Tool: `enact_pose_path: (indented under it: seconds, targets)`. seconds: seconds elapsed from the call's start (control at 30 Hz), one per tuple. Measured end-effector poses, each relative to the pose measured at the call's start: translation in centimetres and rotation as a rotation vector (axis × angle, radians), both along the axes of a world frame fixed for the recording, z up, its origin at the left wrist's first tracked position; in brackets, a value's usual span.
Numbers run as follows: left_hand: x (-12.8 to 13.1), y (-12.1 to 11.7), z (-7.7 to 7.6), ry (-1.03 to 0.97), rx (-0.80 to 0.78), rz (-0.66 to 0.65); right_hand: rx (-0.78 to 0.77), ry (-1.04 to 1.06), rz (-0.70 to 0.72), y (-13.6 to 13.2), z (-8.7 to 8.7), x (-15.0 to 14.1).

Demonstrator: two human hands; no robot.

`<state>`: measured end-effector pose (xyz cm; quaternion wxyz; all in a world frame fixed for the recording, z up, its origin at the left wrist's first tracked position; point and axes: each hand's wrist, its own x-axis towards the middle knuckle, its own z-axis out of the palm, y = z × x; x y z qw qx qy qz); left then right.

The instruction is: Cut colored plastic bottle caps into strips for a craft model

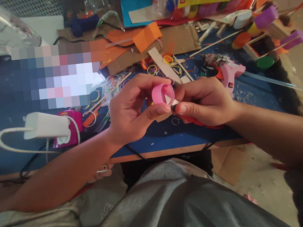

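Observation:
My left hand (133, 108) is closed around a pink plastic bottle cap (158, 94), its open side facing right. The fingers curl over its top, and the thumb presses from below. Close beside it, my right hand (207, 100) grips red-handled scissors (205, 122), whose handles show below the palm. A pale pointed tip shows at the cap's mouth; whether it touches the inner wall, I cannot tell. Both hands are above the front part of the blue table (194, 138), and the fingers hide much of the scissors.
A pink glue gun (230, 74) lies right of my hands, near a clear tube (281, 85). Behind are orange paper (147, 38), cardboard strips, sticks and rubber bands. A white charger (47, 125) stands at left. Bagged tubs of modelling clay (200, 7) sit at the back.

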<state>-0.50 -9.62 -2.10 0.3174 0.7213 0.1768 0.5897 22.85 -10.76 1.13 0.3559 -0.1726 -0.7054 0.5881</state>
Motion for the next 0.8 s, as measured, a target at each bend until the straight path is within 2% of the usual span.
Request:
enact_pose_path:
  seconds: [0.17,0.33,0.43,0.47,0.5,0.57,0.67,0.73,0.8]
  targets:
    - [-0.2,-0.2,1.1,0.037,0.078,-0.020,0.011,-0.008,-0.015,0.1,0.1,0.0]
    - [-0.6,0.7,0.1,0.122,-0.026,-0.062,0.031,-0.038,-0.004,0.3,0.0,0.1]
    - [-0.4,0.5,-0.1,0.059,0.030,-0.123,0.025,-0.025,-0.012,0.3,-0.1,0.1]
    - [-0.3,0.1,0.2,0.008,0.069,-0.158,0.018,-0.012,-0.016,0.3,-0.2,0.1]
    - [-0.3,-0.5,0.7,-0.007,0.035,-0.131,0.010,0.004,-0.021,0.3,-0.2,0.1]
    - [-0.2,-1.8,2.0,0.117,-0.216,0.005,-0.002,0.031,-0.022,0.3,-0.2,0.0]
    - [-0.2,-3.3,3.5,0.093,-0.242,0.046,-0.008,0.020,-0.025,0.3,-0.2,0.0]
    - [-0.2,-3.6,4.0,0.050,-0.195,0.025,-0.008,0.008,-0.030,0.3,-0.2,-0.1]
    - [-0.3,-3.6,4.0,0.066,-0.254,0.031,-0.004,0.025,-0.031,0.2,-0.2,-0.1]
